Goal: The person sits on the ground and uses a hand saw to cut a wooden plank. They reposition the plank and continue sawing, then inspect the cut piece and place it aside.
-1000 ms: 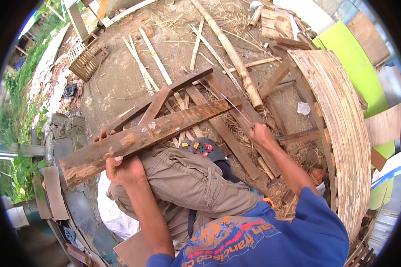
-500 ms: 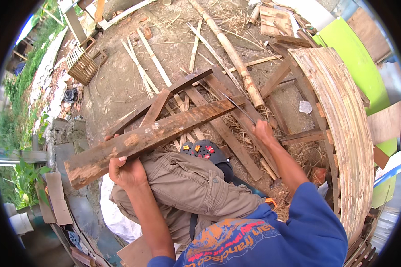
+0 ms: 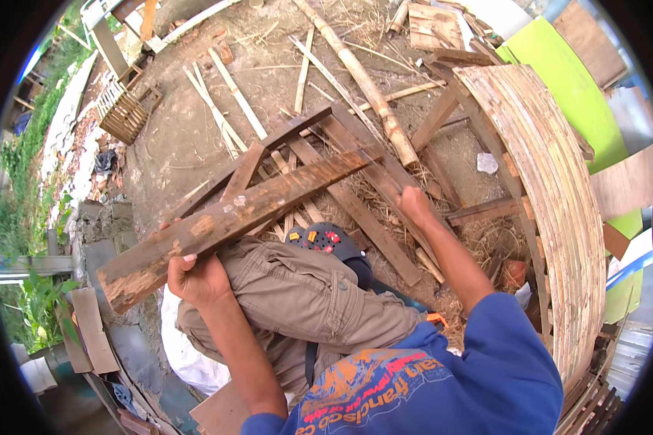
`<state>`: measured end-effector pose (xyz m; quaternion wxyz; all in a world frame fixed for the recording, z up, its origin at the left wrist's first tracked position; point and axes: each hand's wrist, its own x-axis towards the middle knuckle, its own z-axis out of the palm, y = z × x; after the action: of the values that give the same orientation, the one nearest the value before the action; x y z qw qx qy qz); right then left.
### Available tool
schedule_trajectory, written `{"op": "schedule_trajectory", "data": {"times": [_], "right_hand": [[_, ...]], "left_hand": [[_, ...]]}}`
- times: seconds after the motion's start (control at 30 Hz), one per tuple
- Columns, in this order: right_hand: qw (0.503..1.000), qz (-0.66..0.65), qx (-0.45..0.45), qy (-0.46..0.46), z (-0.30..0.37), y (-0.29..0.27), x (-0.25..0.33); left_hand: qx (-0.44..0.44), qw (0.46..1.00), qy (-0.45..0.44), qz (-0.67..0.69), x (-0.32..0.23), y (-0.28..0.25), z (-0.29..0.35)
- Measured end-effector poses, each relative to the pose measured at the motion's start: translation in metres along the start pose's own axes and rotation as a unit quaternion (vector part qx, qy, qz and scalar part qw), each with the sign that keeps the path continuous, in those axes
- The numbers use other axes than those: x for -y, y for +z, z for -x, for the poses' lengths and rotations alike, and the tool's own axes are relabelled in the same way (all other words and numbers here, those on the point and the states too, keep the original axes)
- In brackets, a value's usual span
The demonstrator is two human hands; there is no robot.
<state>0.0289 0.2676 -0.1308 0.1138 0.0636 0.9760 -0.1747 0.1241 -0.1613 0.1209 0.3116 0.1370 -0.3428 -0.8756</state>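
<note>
A long, weathered brown wooden beam (image 3: 243, 210) lies slantwise over my raised knee, its near end at the lower left and its far end over the wooden frame. My left hand (image 3: 199, 281) is closed around its near part, thumb on the near side, fingertips showing past the far edge. My right hand (image 3: 416, 208) is closed in a fist to the right of the beam's far end. The long thin-bladed tool it grips hardly shows now against the dark wood. Beneath lies a frame of dark wooden planks (image 3: 370, 217) on the ground.
A bamboo pole (image 3: 363, 72) and thin strips (image 3: 232, 90) lie on the dirt ahead. At right stands a bamboo-slat panel (image 3: 548, 196) on a wooden frame, beside a lime-green sheet (image 3: 569, 94). A slatted crate (image 3: 123, 112) and a low block wall (image 3: 105, 232) are at left.
My right hand has shifted slightly left and up, and the blade seen lying across the beam's far end no longer shows clearly. The whole view has drifted a little; my left hand keeps its hold.
</note>
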Motion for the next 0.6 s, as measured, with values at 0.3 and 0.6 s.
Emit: {"op": "schedule_trajectory", "data": {"times": [0.3, 0.6], "right_hand": [[0.999, -0.004, 0.006, -0.046, -0.026, -0.005, 0.007], [0.999, -0.008, 0.038, 0.024, -0.027, -0.008, 0.011]], "left_hand": [[-0.001, 1.000, 0.029, -0.007, 0.006, 0.015, 0.002], [-0.030, 0.998, 0.037, -0.029, 0.005, 0.008, 0.001]]}}
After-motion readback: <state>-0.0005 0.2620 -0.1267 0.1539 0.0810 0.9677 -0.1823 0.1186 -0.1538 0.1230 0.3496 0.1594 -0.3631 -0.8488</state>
